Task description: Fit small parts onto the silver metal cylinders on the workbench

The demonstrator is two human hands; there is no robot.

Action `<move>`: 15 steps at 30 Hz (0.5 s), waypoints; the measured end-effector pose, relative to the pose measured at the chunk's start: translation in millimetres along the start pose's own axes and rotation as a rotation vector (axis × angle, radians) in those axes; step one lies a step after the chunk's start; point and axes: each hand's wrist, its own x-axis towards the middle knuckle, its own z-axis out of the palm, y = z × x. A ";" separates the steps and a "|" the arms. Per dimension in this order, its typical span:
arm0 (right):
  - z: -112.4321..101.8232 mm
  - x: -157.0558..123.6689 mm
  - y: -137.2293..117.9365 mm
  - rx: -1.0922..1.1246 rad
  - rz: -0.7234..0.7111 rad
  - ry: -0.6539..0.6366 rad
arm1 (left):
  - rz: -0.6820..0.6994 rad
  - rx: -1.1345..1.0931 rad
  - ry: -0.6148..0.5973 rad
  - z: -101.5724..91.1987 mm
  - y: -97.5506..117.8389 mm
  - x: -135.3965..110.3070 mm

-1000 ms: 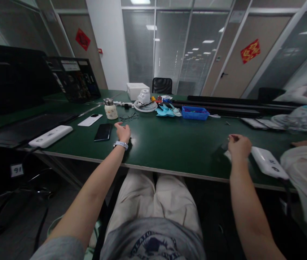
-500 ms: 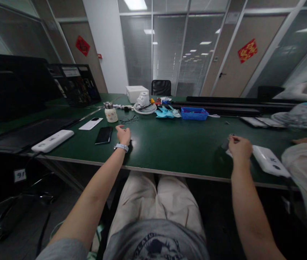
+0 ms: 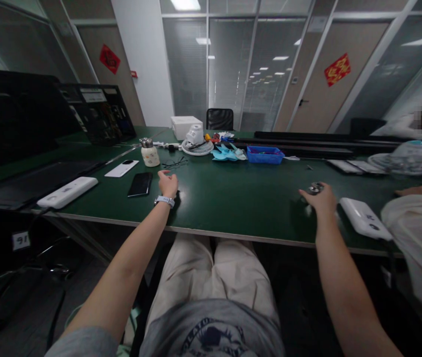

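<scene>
Held a metal piece point(image 3: 315, 188) in the right grip point(image 3: 324, 201) at two o'clock. Looked light, stiff, slippery; best pinched edgewise. Rested left grip point(image 3: 168, 185), seemingly released, at eleven.

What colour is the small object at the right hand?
The small object at the right hand looks shiny silver; head view shows it best.

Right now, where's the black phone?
In the head view, the black phone lies left of centre on the green table, between the long white device and the left hand.
</scene>
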 end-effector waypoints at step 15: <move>13.4 -5.7 -24.1 -0.071 0.099 0.200 | 0.013 -0.004 0.000 -3.0 5.0 -3.1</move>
